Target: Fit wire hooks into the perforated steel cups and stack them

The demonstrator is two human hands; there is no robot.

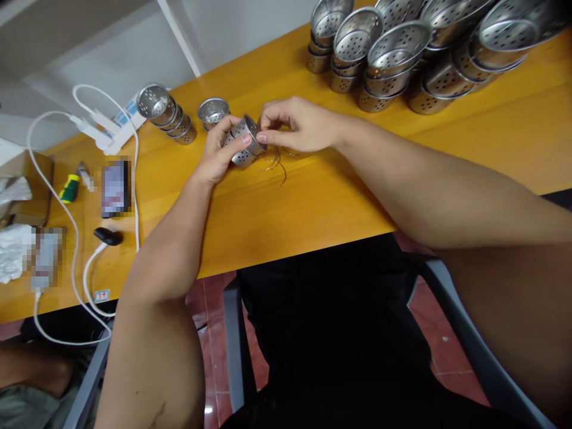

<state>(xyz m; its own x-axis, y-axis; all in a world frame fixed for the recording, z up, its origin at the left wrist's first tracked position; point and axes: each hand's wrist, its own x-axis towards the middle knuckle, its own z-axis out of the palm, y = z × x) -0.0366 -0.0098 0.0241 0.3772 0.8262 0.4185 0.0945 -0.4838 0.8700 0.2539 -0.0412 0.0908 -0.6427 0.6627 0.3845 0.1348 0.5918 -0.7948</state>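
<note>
Left hand (217, 156) grips perforated steel cup (245, 145); right hand (297, 125) pinches thin wire (273, 159).

Wire pieces (274, 161) lie on table (313, 196) below cup (245, 143).

Two bare hands are at work, the left hand (218, 156) and the right hand (297, 124), and between them they hold one perforated steel cup (245, 143) lying on its side. One more single cup (213, 111) stands alone just behind it. To the left lies one short row of nested cups (167, 114), about four in it. At the far right the stacks of cups (402, 53) crowd together; I make out roughly seven stacks, though the edge cuts some off. A few thin wire pieces (274, 162) lie under the hands, too tangled to count. One green-handled screwdriver (70, 186), one white cable (53, 196).
</note>
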